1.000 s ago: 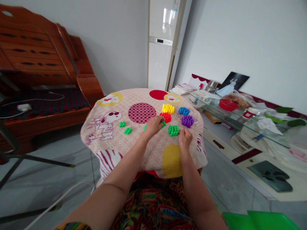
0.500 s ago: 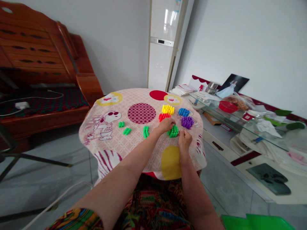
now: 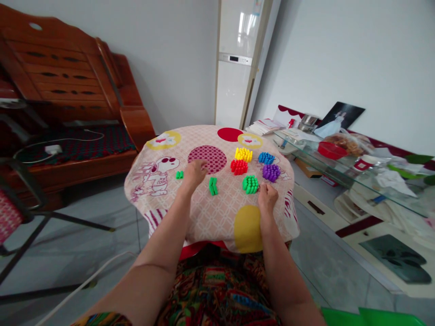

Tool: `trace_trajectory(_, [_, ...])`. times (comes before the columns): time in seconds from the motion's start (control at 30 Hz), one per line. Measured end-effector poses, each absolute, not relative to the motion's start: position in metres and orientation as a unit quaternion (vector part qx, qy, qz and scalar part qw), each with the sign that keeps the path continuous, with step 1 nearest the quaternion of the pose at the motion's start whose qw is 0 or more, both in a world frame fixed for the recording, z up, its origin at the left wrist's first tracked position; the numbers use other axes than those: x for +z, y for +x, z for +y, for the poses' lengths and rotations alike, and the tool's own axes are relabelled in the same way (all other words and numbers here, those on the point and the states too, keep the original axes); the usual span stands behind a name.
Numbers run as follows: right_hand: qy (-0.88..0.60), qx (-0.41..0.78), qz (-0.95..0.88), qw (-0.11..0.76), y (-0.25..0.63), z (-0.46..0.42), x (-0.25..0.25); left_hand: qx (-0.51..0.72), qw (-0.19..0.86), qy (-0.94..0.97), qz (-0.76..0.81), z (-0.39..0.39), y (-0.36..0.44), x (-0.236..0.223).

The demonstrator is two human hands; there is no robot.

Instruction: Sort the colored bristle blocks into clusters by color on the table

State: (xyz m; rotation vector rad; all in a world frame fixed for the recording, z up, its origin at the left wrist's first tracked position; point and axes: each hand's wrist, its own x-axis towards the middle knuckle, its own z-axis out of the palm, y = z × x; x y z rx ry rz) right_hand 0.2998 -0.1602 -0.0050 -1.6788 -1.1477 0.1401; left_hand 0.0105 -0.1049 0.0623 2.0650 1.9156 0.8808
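My left hand (image 3: 195, 174) is over the left half of the table, its fingers loosely curled and apart with nothing visible between them. Beside it on the left lie small ribbed green pieces (image 3: 179, 174). To its right and nearer me is a pair of green pieces (image 3: 213, 186) set at a slight angle. My right hand (image 3: 268, 196) rests with closed fingers at the right edge of a green cluster (image 3: 250, 184); whatever they pinch is hidden. Behind that cluster sit a red cluster (image 3: 239, 167), a yellow cluster (image 3: 244, 155), a blue cluster (image 3: 266, 157) and a purple cluster (image 3: 271, 172).
A patterned cloth (image 3: 207, 213) covers the round table. On the right runs a glass-topped cabinet (image 3: 343, 167) with a red bowl (image 3: 332, 150) and papers. A wooden bench (image 3: 78, 154) stands left, a white tall appliance (image 3: 234, 86) behind. A green plastic item (image 3: 384, 317) is lower right.
My left hand carried green to the green cluster, then moved away left, now covering one green pair seen earlier. My right hand has stayed beside the cluster. The view has shifted slightly.
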Motion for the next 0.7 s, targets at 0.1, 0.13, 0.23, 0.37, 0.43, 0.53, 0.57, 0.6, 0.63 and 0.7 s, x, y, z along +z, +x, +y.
trace_trajectory(0.1, [-0.704, 0.053, -0.48, 0.521, 0.299, -0.16, -0.005, 0.3, 0.051, 0.592, 0.746, -0.103, -0.034, 0.053])
trace_trajectory(0.13, [-0.706, 0.047, -0.48, 0.519, 0.299, -0.16, -0.004, 0.287, 0.06, 0.57, 0.768, -0.103, -0.044, 0.049])
trace_trajectory(0.23, [-0.711, 0.036, -0.484, 0.509, 0.298, -0.159, -0.003, 0.258, 0.088, 0.561, 0.782, -0.102, -0.053, 0.042])
trace_trajectory(0.37, [-0.715, 0.038, -0.485, 0.503, 0.298, -0.16, -0.001, 0.291, 0.111, 0.608, 0.73, -0.106, -0.022, 0.044])
trace_trajectory(0.43, [-0.714, 0.042, -0.485, 0.503, 0.298, -0.161, -0.001, 0.31, 0.122, 0.639, 0.693, -0.108, 0.004, 0.05])
trace_trajectory(0.53, [-0.714, 0.042, -0.487, 0.501, 0.298, -0.162, -0.001, 0.314, 0.149, 0.686, 0.639, -0.111, 0.044, 0.058])
trace_trajectory(0.57, [-0.714, 0.041, -0.488, 0.501, 0.298, -0.162, -0.001, 0.31, 0.158, 0.714, 0.607, -0.112, 0.057, 0.06])
trace_trajectory(0.6, [-0.713, 0.039, -0.489, 0.501, 0.298, -0.162, -0.001, 0.307, 0.166, 0.734, 0.583, -0.113, 0.069, 0.061])
trace_trajectory(0.63, [-0.711, 0.037, -0.49, 0.502, 0.298, -0.162, -0.002, 0.298, 0.174, 0.751, 0.563, -0.114, 0.079, 0.062])
trace_trajectory(0.7, [-0.709, 0.034, -0.492, 0.504, 0.298, -0.163, -0.001, 0.268, 0.189, 0.776, 0.539, -0.114, 0.097, 0.063])
